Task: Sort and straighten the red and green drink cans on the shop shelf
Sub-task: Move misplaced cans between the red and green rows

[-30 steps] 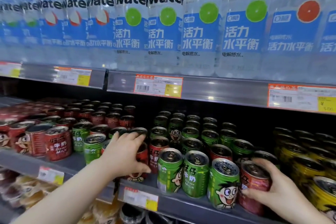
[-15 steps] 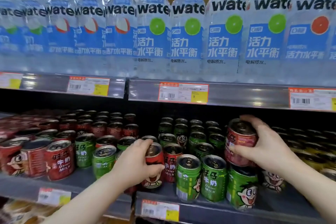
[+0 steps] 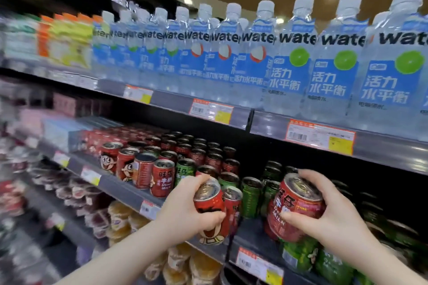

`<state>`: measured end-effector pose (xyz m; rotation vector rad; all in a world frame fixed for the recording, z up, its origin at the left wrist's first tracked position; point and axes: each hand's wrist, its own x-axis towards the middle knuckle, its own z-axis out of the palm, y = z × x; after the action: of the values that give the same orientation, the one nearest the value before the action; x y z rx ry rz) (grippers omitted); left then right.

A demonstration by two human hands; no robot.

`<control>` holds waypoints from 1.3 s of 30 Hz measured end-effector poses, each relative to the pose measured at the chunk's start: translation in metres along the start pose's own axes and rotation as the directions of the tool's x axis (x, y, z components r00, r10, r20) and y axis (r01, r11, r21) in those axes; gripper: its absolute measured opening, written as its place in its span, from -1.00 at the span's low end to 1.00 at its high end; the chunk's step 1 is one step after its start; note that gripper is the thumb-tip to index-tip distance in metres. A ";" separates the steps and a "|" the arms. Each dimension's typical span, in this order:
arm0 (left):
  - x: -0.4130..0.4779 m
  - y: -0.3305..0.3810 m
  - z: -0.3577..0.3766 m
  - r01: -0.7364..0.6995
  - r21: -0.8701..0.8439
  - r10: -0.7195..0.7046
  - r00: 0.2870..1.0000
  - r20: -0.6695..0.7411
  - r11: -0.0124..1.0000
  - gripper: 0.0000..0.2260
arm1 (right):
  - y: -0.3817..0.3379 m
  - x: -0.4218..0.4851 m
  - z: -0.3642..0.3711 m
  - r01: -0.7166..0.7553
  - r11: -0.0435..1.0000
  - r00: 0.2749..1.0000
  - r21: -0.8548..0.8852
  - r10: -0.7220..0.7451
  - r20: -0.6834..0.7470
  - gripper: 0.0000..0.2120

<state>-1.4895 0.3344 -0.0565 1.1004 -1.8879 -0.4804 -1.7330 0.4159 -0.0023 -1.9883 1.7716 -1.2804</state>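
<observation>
My left hand grips a red milk can, lifted and tilted in front of the shelf's front edge. My right hand grips a second red can, held above the green cans at the lower right. On the middle shelf, red cans fill the left side in rows. Among them stands one green can. More green cans stand in rows between my two hands and further back.
Water bottles line the shelf above, whose front rail carries price tags. Below the can shelf lie packaged snacks. Pink and blue boxes sit on the far left of the can shelf. The left part of the view is blurred.
Both hands have lifted their red cans off the shelf and carried them left. The right hand's can has come down from above the green cans. The view has swung left.
</observation>
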 end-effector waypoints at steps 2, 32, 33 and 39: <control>-0.017 -0.008 -0.016 0.078 0.039 -0.079 0.997 0.003 0.996 -0.28 | -0.007 0.001 0.014 0.022 0.999 0.997 0.041 -0.025 0.071 -0.34; 0.081 -0.193 -0.182 -0.078 0.038 0.076 0.996 0.036 0.996 -0.26 | -0.070 0.131 0.248 -0.161 0.896 0.965 -0.414 0.230 0.123 -0.06; 0.088 -0.196 -0.181 -0.087 0.035 0.085 0.995 0.055 0.996 -0.25 | -0.070 0.132 0.250 -0.152 0.866 0.960 -0.476 0.244 0.137 -0.06; 0.116 -0.199 -0.168 -0.123 -0.009 0.124 0.988 0.089 0.992 -0.25 | -0.071 0.143 0.246 -0.048 0.758 0.916 -0.651 0.294 0.274 -0.13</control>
<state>-1.2757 0.1459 -0.0431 0.9667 -2.0191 -0.4693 -1.5240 0.2129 -0.0401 -2.0929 2.3053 -0.2034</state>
